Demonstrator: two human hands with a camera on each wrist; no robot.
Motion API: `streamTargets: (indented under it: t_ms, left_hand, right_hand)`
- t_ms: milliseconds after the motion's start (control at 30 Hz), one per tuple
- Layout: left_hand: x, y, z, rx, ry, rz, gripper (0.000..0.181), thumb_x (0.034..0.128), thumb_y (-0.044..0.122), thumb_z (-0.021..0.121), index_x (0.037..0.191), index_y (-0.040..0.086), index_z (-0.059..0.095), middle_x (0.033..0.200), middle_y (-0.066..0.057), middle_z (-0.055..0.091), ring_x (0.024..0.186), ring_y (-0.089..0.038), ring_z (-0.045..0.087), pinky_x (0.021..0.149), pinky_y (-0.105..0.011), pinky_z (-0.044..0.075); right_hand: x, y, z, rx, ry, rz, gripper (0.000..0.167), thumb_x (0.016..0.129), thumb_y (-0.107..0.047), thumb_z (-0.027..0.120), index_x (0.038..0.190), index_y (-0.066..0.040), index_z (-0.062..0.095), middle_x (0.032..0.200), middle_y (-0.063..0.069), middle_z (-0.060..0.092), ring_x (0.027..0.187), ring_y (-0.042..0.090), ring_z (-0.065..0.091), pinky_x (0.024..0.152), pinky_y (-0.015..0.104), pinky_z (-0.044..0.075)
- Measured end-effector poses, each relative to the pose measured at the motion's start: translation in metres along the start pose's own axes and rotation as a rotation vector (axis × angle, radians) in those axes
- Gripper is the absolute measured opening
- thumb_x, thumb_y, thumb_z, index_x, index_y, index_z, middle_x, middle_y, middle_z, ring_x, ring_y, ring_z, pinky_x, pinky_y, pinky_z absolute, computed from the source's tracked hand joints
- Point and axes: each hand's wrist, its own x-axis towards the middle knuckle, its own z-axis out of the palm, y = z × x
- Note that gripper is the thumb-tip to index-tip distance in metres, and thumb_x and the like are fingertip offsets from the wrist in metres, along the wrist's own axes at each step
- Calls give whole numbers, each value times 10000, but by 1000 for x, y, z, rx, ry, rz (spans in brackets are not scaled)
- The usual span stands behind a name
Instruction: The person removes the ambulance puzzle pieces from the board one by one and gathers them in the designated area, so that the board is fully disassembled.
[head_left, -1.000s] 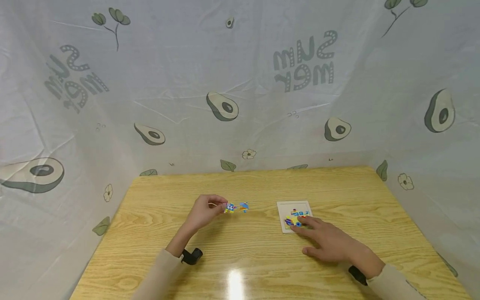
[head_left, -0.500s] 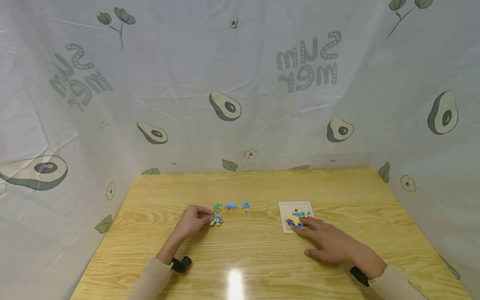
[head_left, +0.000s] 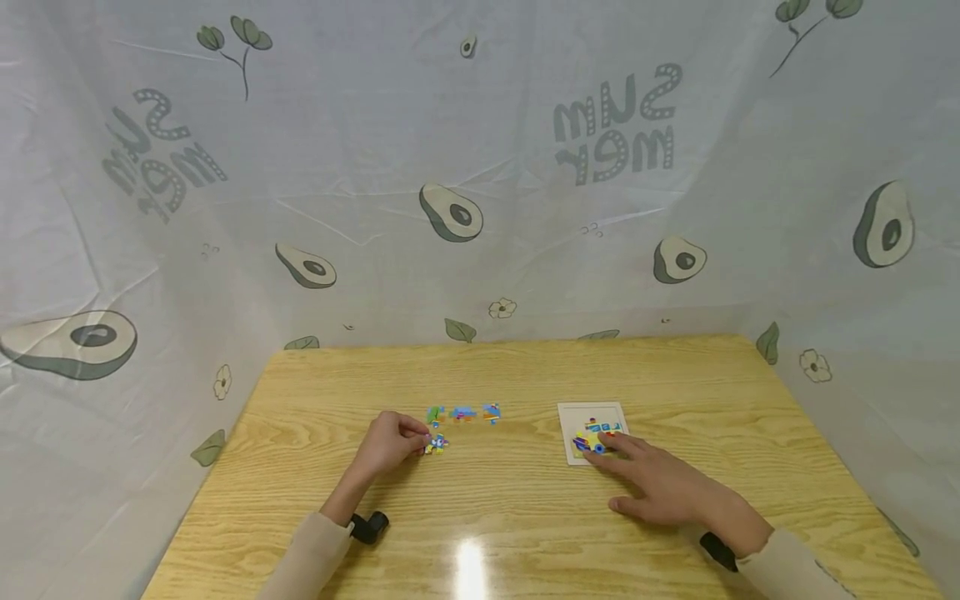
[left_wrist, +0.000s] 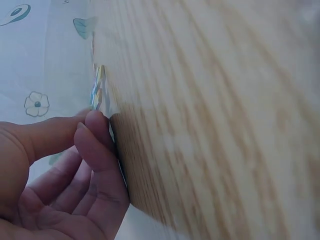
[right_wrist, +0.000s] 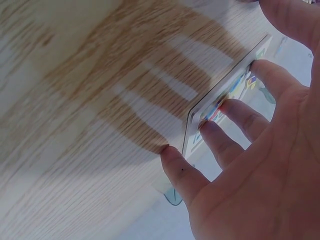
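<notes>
At the middle left of the table in the head view, my left hand [head_left: 385, 446] pinches a small jigsaw piece [head_left: 438, 443] between thumb and finger. The piece has a blue and yellow eyed figure on it. In the left wrist view this piece [left_wrist: 98, 90] appears edge-on, close to the wood, beyond the fingertips. My right hand [head_left: 663, 483] lies with fingers spread over a square white puzzle board [head_left: 572, 414], partly covering its yellow bus picture [head_left: 592, 437]. In the right wrist view, fingertips touch the board [right_wrist: 189, 125], and one rests on the table beside it.
Just behind the held piece lie a green piece [head_left: 435, 413], a blue piece [head_left: 462, 412] and a blue-orange piece [head_left: 491, 412] in a row. The wooden table [head_left: 510, 492] meets a patterned white curtain [head_left: 375, 167] at its back and sides.
Over the last second my left hand has moved left and toward me with the eyed piece, uncovering the row's other pieces. In the last half second it barely shifted. My right hand has stayed put.
</notes>
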Motion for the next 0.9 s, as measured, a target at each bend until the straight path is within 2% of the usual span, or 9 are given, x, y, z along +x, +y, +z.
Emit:
streamTargets:
  t_ms: [233, 500, 733, 900]
  left_hand:
    - [5, 1, 2, -28, 41, -38, 74, 949, 28, 754, 973, -33, 789, 841, -106, 783, 703, -130, 730, 650, -268, 618]
    - [7, 1, 5, 28, 28, -35, 43, 925, 34, 781, 936, -4, 799, 807, -77, 787, 701, -132, 732, 654, -288, 612]
    - [1, 5, 8, 113, 47, -24, 115, 853, 123, 871, 873, 58, 779, 779, -33, 724, 693, -130, 634, 620, -252, 509]
    - [1, 8, 8, 113, 33, -22, 93, 859, 89, 859, 890, 52, 779, 798, -45, 697, 719, -130, 602, 609, -230, 483]
  right_hand:
    - [1, -1, 1, 19, -9, 14, 638, 1015, -434, 677, 1580, -195, 499, 1608, 258, 449, 1429, 551, 468, 1027, 709, 480]
    - [-1, -1, 2, 21, -12, 19, 642, 1015, -433, 677, 1581, -189, 497, 1610, 269, 442, 1429, 561, 463, 1029, 716, 475]
    - [1, -1, 0, 14, -28, 24, 644, 1024, -437, 663, 1592, -195, 481, 1621, 261, 430, 1442, 551, 453, 1049, 707, 466]
    - [0, 0, 1, 10, -22, 19, 649, 1020, -432, 672, 1591, -190, 481, 1617, 267, 432, 1437, 554, 456, 1049, 706, 469]
